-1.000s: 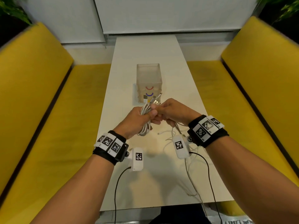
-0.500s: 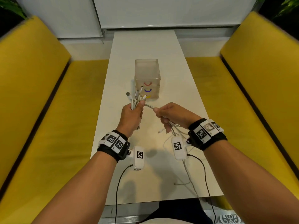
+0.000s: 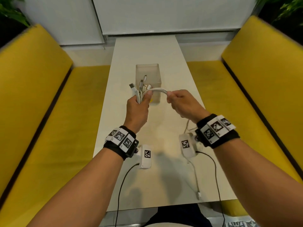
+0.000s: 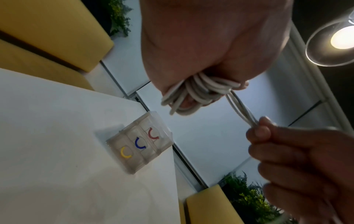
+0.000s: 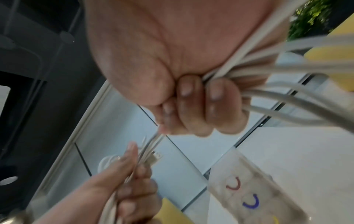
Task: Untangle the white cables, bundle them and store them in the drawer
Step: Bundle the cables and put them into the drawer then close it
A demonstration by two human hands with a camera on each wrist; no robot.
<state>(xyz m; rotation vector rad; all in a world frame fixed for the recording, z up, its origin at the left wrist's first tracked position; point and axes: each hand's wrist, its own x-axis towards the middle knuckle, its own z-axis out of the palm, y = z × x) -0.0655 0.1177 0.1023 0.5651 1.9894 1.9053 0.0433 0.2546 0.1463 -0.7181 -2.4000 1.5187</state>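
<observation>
Head view. Left hand (image 3: 138,106), centre of frame, is fisted round a gathered bunch of white cables (image 3: 158,90); several connector ends (image 3: 143,84) fan up out of the top of the fist. From there a group of strands runs right in a shallow arch to the right hand (image 3: 180,103), which grips them in a closed fist. Below the right wrist loose cable tails (image 3: 196,179) trail over the table (image 3: 147,51) toward the lower right edge, one plug lying on the surface. The clear drawer unit (image 3: 148,70) stands just behind the hands, upper centre.

Left wrist view. Top centre, the left hand (image 4: 210,42) holds loops of white cables (image 4: 199,94) folded on themselves. Strands lead down-right into the right hand's fingertips (image 4: 260,131), which pinch them. Drawer unit (image 4: 140,143) at lower centre-left shows three fronts, with red, blue and yellow handles; all look closed.

Right wrist view. Right hand (image 5: 172,60) at top, fingers curled tight over the cables (image 5: 277,97), which sweep out to the right edge. Left hand (image 5: 132,181) at lower left holds the strands and plugs. Drawer unit (image 5: 254,189) at lower right, blurred.

Judgement: bundling step in hand, untangling seemingly mostly done, tails not yet gathered. Next move likely calls for winding the stretched span round the left-hand loops, drawing the tails off the table, then freeing one hand to pull a drawer open.
</observation>
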